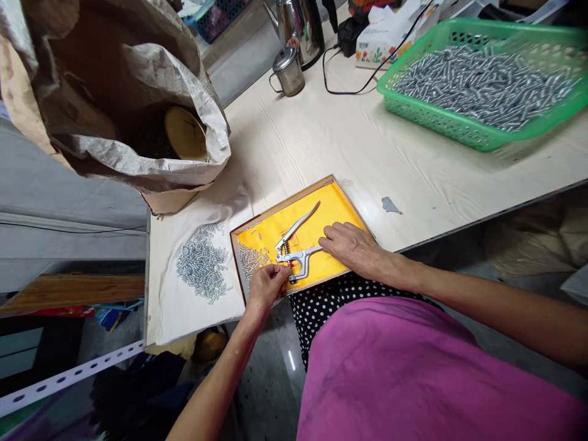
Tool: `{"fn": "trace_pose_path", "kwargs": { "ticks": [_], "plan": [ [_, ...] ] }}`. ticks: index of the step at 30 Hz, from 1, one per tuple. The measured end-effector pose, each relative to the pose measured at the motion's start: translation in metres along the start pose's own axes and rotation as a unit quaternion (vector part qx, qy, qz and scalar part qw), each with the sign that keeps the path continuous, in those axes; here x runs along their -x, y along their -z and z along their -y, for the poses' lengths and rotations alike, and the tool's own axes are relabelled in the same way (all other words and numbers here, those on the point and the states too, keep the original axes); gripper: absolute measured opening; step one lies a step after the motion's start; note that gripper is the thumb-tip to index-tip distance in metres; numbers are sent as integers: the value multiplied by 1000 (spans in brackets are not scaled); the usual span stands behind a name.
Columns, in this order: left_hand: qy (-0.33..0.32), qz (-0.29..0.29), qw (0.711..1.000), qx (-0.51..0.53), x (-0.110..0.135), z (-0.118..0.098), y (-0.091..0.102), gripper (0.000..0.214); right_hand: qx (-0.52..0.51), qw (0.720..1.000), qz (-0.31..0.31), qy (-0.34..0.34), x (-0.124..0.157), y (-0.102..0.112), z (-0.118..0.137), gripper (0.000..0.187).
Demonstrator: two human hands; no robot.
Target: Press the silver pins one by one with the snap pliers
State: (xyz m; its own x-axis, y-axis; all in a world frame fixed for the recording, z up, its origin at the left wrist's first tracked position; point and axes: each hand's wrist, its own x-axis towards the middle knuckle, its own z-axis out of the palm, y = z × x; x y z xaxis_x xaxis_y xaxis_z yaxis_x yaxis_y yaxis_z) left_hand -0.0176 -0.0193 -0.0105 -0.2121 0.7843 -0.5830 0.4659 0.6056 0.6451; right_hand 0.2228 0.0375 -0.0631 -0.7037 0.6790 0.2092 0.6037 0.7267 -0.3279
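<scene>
A pair of silver hand-press pliers [301, 257] lies in a shallow tray [289, 205] with a yellow bottom. Its spring and upper handle stand apart from the lower handle. My right hand [351, 245] is curled over the end of the lower handle. At the jaw, my left hand [269, 285] is closed in a pinch; whatever its fingertips hold is too small or hidden to name. Small metal pins [250, 257] lie loose in the tray's left end, beside that hand. Left of the tray, a heap of similar small metal pieces [199, 263] rests on white cloth.
A green plastic basket [429, 122] full of metal pieces stands at the right. An open, paper-lined sack [179, 177] with a round yellowish container inside is at the left. Behind are a lidded metal cup [289, 79], a kettle [301, 27] and a black cable [344, 92].
</scene>
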Motion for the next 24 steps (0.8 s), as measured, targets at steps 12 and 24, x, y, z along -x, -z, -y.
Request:
{"fn": "trace_pose_path", "kwargs": {
  "ticks": [12,24],
  "plan": [
    [25,48,998,-42,-1,-7,4,43,-1,1000,0,-2,-3,5,2,18],
    [22,32,999,-34,2,-2,0,45,-6,998,46,42,-37,14,-9,18]
  ]
}}
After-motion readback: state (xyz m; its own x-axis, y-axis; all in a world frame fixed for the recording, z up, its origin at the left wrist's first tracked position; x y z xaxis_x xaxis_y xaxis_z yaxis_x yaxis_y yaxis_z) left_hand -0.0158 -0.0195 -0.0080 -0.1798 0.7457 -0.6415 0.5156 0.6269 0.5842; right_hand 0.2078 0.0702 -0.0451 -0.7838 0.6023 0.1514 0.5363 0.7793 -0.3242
